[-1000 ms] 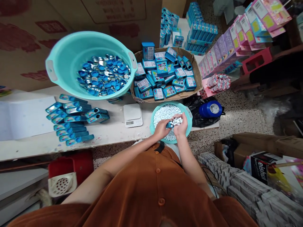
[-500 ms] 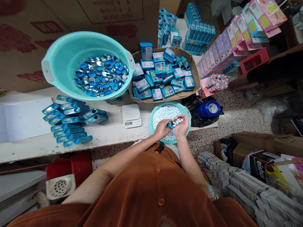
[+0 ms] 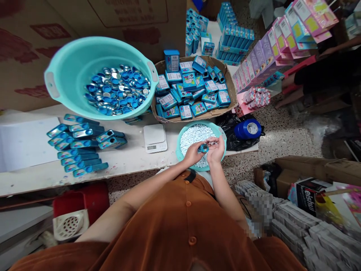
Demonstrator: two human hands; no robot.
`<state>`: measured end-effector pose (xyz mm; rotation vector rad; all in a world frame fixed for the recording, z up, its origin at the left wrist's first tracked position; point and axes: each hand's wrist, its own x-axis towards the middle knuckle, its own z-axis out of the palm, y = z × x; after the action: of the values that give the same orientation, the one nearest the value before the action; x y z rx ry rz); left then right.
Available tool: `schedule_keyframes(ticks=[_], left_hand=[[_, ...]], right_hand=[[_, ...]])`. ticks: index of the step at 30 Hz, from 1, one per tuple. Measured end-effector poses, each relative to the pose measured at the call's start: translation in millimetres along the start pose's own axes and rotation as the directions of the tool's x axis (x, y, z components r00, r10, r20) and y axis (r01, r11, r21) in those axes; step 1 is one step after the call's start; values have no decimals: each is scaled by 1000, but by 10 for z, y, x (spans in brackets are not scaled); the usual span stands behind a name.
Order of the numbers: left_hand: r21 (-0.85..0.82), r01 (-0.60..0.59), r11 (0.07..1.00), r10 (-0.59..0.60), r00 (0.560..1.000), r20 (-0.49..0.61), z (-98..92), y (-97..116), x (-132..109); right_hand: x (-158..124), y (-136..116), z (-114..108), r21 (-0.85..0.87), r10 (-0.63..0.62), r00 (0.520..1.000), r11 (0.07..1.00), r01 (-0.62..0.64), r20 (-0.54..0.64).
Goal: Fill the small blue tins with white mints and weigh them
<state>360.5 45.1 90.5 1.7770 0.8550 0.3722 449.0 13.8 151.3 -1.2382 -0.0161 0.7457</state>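
Left-hand grip [image 3: 194, 153] pinched a blue tin [image 3: 202, 148], mouth upward, just left of the cupped right hand [image 3: 216, 153], which bore white pellets [image 3: 213, 142].

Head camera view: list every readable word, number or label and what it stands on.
"CARAMELO", on a blue tin in the cardboard tray; the word beneath is unclear.
"eishu", on a black box; its first letter is unclear.
Too small or blurred: print on the held tin, other tins, scale display, large carton, pink boxes, blue roll.
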Motion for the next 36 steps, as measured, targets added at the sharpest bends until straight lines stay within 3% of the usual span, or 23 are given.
schedule_keyframes(ticks=[6, 13, 20, 27, 31, 36], left_hand=[[-56, -18, 998, 18, 1000, -6, 6, 26, 5], [-50, -27, 998, 28, 999, 18, 24, 3, -7], [53, 128, 990, -130, 990, 56, -41, -30, 17], [-80, -14, 997, 26, 989, 146, -32, -179, 67], [105, -27, 994, 19, 997, 78, -2, -239, 75], [303, -22, 953, -1, 997, 77, -101, -82, 25]], right_hand=[[-29, -26, 23, -110, -74, 997, 991, 74, 0], [-34, -6, -6, -105, -36, 999, 994, 33, -26], [130, -98, -168, -140, -171, 976, 978, 152, -134], [312, -154, -506, -222, -234, 944, 958, 182, -235], [368, -91, -675, -248, -211, 931, 959, 139, -296], [383, 57, -864, -289, -159, 930, 955, 60, -332]])
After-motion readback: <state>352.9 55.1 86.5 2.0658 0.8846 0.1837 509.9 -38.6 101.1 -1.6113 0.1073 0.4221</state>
